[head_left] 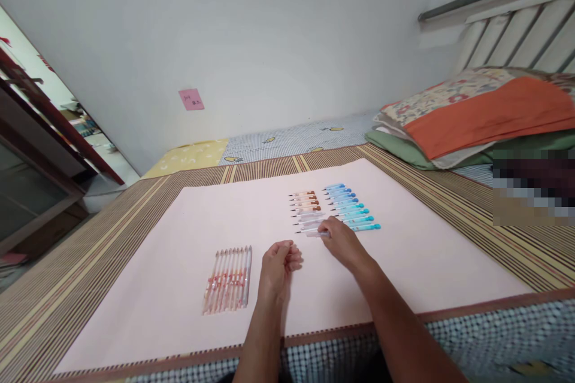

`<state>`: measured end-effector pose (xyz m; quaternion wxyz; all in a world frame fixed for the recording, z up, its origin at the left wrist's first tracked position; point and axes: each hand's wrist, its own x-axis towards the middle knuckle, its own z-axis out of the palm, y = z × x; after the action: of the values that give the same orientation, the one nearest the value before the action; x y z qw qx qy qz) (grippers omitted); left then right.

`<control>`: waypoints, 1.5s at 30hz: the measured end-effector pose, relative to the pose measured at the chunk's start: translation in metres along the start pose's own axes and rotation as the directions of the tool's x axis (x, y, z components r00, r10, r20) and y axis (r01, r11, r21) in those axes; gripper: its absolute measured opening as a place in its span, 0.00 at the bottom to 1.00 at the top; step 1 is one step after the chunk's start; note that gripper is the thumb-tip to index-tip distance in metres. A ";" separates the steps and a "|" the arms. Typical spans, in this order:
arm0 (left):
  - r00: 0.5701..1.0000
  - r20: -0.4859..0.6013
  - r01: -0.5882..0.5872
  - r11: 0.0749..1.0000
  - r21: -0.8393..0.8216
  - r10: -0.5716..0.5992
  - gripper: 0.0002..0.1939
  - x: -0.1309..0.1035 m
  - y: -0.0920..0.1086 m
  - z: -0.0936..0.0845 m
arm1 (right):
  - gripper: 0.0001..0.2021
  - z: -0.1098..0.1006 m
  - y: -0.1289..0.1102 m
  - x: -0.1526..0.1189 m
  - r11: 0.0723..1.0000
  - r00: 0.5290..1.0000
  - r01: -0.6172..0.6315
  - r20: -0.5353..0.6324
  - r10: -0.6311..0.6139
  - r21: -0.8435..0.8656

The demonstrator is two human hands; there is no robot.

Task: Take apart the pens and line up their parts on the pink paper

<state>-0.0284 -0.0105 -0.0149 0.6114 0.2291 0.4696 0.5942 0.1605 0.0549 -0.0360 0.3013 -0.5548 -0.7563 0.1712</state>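
Note:
My right hand (336,236) is closed in a pinch on the rear end of a white pencil (306,231), low in a column on the sheet; its dark tip points left. Above it in that column lie several grey-and-white pencils (309,214) and brown-ended pencils (306,200). Beside them, partly behind my right hand, runs a column of pencils with blue to teal ends (350,203). My left hand (277,263) rests near the sheet, fingers loosely curled and apart, with nothing visible in it. Left of it, several pink-patterned pens (229,281) lie side by side, tips away from me.
A large pale pink sheet (171,287) covers much of the striped mat (112,245). Folded bedding with an orange band (494,116) is stacked at the right. A pink note (191,99) is on the wall behind. At the far left is a doorway (90,114).

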 end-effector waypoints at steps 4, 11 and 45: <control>1.000 0.007 -0.003 1.000 -0.006 0.003 0.13 0.000 0.000 0.000 | 0.09 0.002 -0.001 0.001 1.000 1.000 0.002 -0.008 -0.002 -0.026; 1.000 0.003 0.006 1.000 0.000 -0.006 0.13 0.001 -0.002 -0.001 | 0.09 0.003 -0.001 0.003 0.999 1.000 -0.003 -0.026 0.002 -0.048; 1.000 0.003 0.015 1.000 0.008 -0.015 0.14 0.000 -0.003 0.002 | 0.09 0.007 -0.001 0.007 0.992 0.997 0.020 -0.072 -0.029 -0.128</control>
<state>-0.0248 -0.0108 -0.0164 0.6157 0.2291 0.4725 0.5875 0.1539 0.0617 -0.0388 0.2954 -0.5696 -0.7607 0.0984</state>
